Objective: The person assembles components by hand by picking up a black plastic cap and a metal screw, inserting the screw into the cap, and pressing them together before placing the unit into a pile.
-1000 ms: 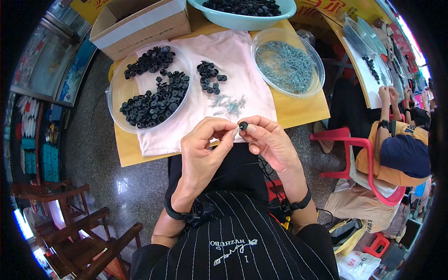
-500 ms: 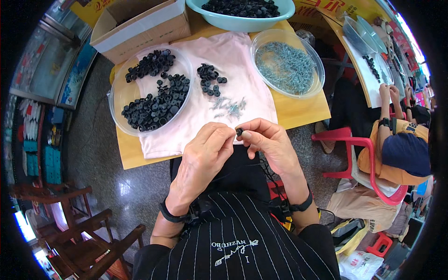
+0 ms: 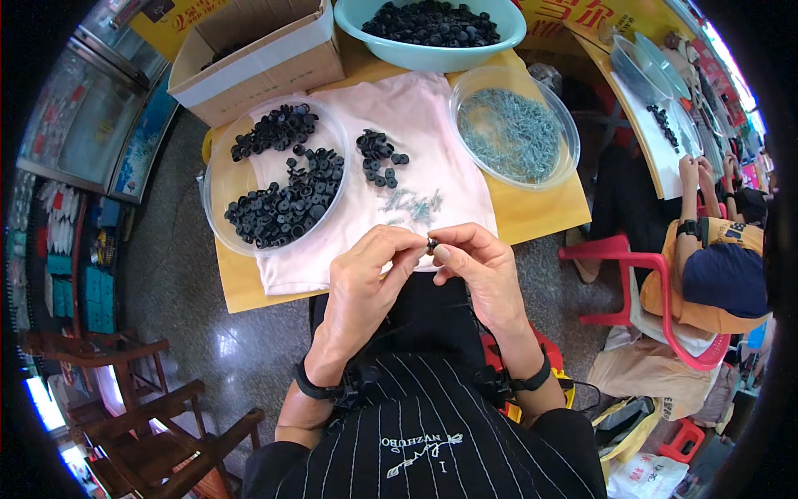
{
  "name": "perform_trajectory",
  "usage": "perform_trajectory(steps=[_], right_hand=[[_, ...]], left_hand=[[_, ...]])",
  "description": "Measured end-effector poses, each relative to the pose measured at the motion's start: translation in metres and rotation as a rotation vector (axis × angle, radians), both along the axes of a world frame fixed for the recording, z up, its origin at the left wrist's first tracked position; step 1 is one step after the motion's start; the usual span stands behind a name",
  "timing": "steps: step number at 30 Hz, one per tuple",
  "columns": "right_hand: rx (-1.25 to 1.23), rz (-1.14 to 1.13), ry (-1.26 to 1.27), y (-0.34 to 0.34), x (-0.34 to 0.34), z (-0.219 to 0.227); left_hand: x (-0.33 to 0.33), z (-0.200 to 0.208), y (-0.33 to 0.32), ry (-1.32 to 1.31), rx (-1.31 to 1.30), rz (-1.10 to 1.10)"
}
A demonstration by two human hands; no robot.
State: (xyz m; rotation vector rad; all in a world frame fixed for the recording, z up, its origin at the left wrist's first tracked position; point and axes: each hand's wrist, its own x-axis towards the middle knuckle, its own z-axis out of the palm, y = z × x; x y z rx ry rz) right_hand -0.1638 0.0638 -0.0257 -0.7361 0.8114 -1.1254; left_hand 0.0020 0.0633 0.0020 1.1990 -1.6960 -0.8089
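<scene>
My right hand point(image 3: 484, 273) pinches a small black plastic cap point(image 3: 431, 247) between thumb and fingertips. Fingertips of my left hand point(image 3: 362, 273) are pressed together against the cap's left side; whatever they hold is hidden. Both hands are above the near edge of a pale pink cloth point(image 3: 287, 274). Beyond them on the cloth are a scatter of small silvery screws point(image 3: 420, 209) and a little heap of black caps point(image 3: 376, 148). A round clear tray point(image 3: 209, 204) at the left holds many more caps in two heaps. Another clear tray point(image 3: 572, 154) at the right contains many screws.
A cardboard box point(image 3: 278, 71) and a light blue basin point(image 3: 416, 56) full of black pieces stand at the table's far side. To the right, another person point(image 3: 715, 266) sits on a red plastic chair point(image 3: 615, 249). A wooden chair point(image 3: 166, 416) stands at lower left.
My fingertips have closed in around the black cap, which shows less than before. The whole view has shifted slightly, with the table a little lower in the picture.
</scene>
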Motion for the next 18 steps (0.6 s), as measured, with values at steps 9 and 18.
perform_trajectory(steps=[9,18], right_hand=[[-0.076,-0.031,0.004,-0.013,-0.009,-0.008],[-0.356,-0.229,0.649,-0.027,-0.014,-0.021]], left_hand=[[-0.004,0.003,-0.024,-0.003,0.044,0.002],[0.008,-0.015,-0.101,-0.679,-0.361,0.189]])
